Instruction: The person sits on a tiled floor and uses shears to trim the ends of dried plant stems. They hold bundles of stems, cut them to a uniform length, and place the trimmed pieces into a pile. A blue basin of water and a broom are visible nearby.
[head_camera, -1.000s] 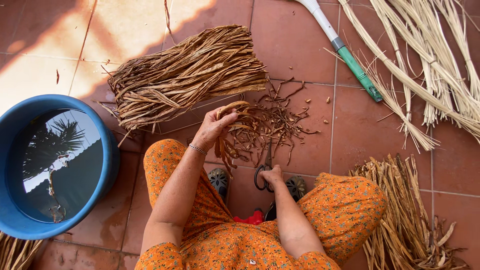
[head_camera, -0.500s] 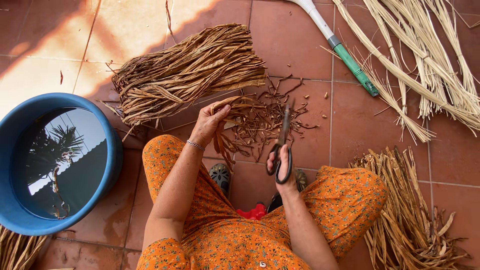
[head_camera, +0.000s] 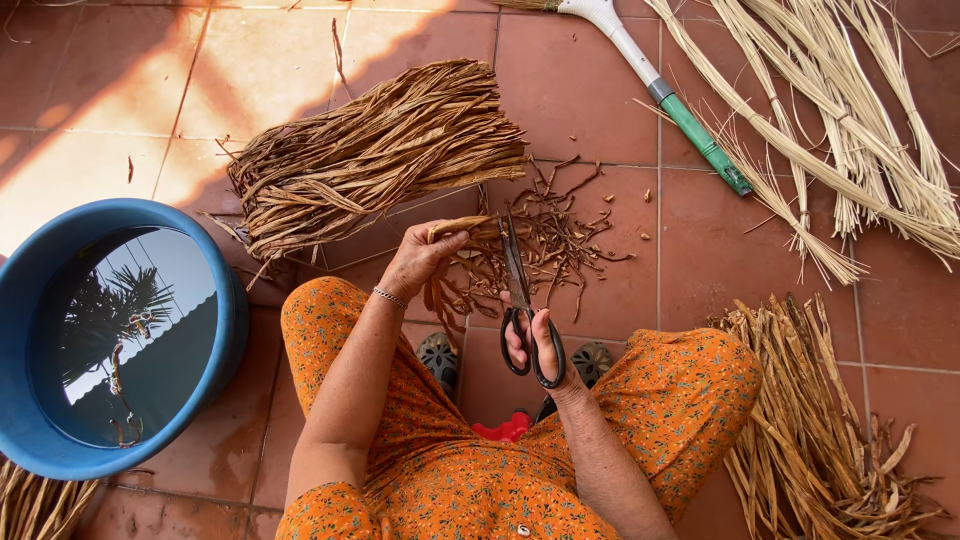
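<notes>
Dried leaf strip (head_camera: 462, 226) meets the scissors (head_camera: 520, 290), just in front of your knees over the tiled floor (head_camera: 590, 100).
Your left hand (head_camera: 420, 262) pinches the strip closed; your right hand (head_camera: 540, 345) is curled through the handles, blades almost shut. Keep the strip tight and cut near the fingers (head_camera: 450, 240). Half a second ago the scissors stood further right, away from the strip.

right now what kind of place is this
Probably a sunlit tiled patio used for fibre craft: terracotta floor tiles, bundles of dried stalks, a blue tub whose water mirrors palm and sky. The right hand holds scissors.
</notes>
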